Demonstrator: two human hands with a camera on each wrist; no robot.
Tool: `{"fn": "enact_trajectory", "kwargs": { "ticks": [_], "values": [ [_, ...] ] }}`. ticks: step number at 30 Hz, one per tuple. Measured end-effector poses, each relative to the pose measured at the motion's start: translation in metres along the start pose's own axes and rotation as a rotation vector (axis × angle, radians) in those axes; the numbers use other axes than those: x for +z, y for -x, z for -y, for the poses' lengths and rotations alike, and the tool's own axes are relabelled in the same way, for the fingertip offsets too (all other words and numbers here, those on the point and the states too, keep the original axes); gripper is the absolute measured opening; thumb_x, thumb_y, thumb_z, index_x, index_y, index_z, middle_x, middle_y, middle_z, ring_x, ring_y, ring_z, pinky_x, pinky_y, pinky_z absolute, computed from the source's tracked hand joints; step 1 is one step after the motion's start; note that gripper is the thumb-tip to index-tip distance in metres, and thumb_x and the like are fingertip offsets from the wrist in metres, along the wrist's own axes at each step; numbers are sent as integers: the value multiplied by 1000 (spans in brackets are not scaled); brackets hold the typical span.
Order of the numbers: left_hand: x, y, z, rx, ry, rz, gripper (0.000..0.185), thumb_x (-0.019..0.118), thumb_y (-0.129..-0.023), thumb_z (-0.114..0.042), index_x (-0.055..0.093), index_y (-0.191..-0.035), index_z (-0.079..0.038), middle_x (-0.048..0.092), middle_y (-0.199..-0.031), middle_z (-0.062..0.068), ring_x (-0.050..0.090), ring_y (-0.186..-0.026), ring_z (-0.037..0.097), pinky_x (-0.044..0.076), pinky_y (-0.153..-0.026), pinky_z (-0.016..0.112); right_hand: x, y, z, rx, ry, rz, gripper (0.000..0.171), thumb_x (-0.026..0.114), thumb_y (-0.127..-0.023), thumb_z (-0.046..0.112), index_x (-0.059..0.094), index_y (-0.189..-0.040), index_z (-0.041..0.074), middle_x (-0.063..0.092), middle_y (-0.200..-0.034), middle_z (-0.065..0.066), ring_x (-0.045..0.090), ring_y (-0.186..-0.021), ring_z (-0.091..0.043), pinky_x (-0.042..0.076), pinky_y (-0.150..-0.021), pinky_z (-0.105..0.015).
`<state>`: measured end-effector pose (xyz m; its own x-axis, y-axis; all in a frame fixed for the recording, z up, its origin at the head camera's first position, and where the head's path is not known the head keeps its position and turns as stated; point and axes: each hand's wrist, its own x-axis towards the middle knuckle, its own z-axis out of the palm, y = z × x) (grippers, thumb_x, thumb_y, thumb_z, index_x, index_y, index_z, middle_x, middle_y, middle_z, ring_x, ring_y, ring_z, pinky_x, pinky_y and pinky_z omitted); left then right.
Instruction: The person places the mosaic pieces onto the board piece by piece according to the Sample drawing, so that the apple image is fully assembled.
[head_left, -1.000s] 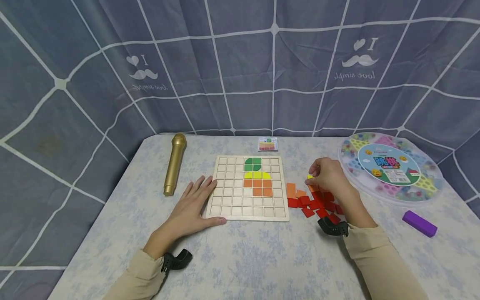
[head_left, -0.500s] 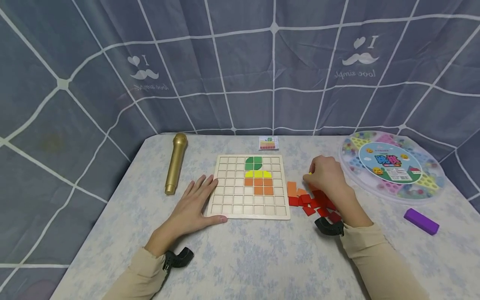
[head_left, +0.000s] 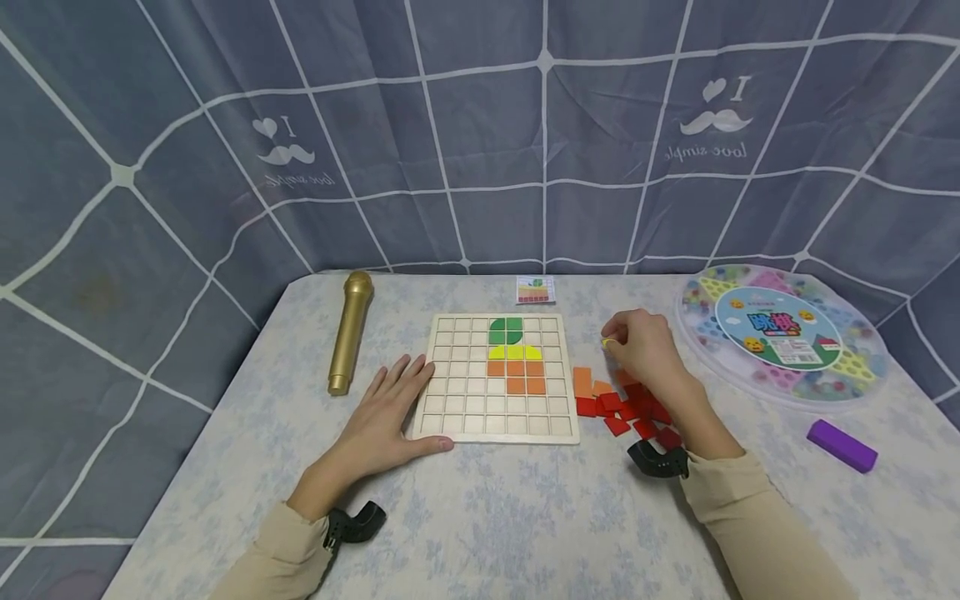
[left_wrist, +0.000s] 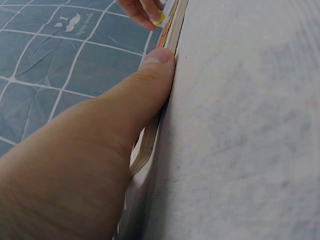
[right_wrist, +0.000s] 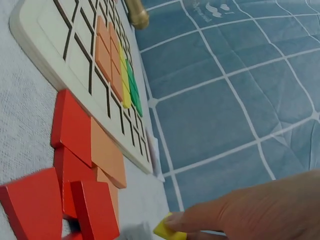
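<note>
While the left hand point(head_left: 386, 412) lies flat and relaxed on the bench point(head_left: 487, 517), thumb along the near edge of the wooden grid board point(head_left: 450, 404), the right hand point(head_left: 645, 350) pinches a small yellow tile point(head_left: 608, 342) between its fingertips, just right of the board and above the loose tiles. Most of that tile is hidden by the fingers; only a yellow corner shows in the right wrist view, so its shape cannot be told. The board carries green, yellow and orange pieces in its middle columns. Red and orange tiles point(head_left: 626, 408) lie heaped beside the board's right edge, partly covered by the right wrist. A gold microphone point(head_left: 350, 331) lies left of the board, a round game box point(head_left: 780, 337) at far right, a purple block point(head_left: 840, 446) nearer.
</note>
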<state>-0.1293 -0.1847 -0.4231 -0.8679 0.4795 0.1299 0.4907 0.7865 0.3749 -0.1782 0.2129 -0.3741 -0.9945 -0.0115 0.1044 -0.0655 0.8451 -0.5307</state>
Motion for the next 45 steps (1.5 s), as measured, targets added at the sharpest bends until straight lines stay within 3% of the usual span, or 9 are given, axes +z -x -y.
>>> {"fn": "enact_trajectory", "kwargs": {
  "ticks": [11, 24, 30, 35, 41, 45],
  "values": [
    [1, 6, 0, -14, -7, 3, 115, 77, -81, -70, 31, -167, -9, 28, -173, 14, 19, -163, 37, 12, -132, 59, 13, 3, 7, -44, -83, 15, 21, 63, -99, -2, 81, -110, 3, 77, -109, -18, 66, -95, -35, 58, -78, -45],
    [-1, 5, 0, -14, -4, -3, 116, 78, -81, -69, 30, -167, -9, 27, -174, 12, 17, -163, 36, 11, -133, 57, 21, -1, 13, -102, -124, -45, 26, 56, -100, -1, 80, -110, 3, 74, -104, -17, 65, -88, -32, 51, -72, -36],
    [0, 5, 2, -17, 1, -2, 116, 78, -81, -69, 30, -167, -9, 26, -174, 12, 17, -164, 35, 11, -133, 58, 28, 0, 21, -79, -164, -44, 21, 62, -101, 3, 79, -114, 4, 74, -107, -17, 65, -92, -32, 53, -76, -37],
    [1, 4, 1, -12, 1, -1, 116, 78, -80, -70, 30, -167, -10, 27, -174, 12, 17, -164, 35, 11, -133, 58, 36, 4, 30, -61, -211, -36, 17, 68, -100, 5, 80, -113, 5, 75, -101, -14, 63, -88, -29, 51, -71, -31],
    [1, 0, -1, -12, 5, 0, 116, 77, -80, -71, 29, -168, -11, 26, -175, 12, 16, -164, 35, 11, -133, 58, 43, 1, 49, -99, -285, -4, 16, 74, -97, 5, 80, -111, 4, 76, -95, -12, 63, -81, -25, 51, -71, -30],
    [0, 0, 0, -19, 6, 3, 116, 78, -80, -70, 29, -168, -11, 26, -175, 12, 16, -164, 35, 11, -133, 59, 52, -8, 69, -138, -342, 39, 15, 76, -96, 5, 80, -110, 2, 77, -94, -12, 69, -83, -25, 57, -75, -35]
  ]
}}
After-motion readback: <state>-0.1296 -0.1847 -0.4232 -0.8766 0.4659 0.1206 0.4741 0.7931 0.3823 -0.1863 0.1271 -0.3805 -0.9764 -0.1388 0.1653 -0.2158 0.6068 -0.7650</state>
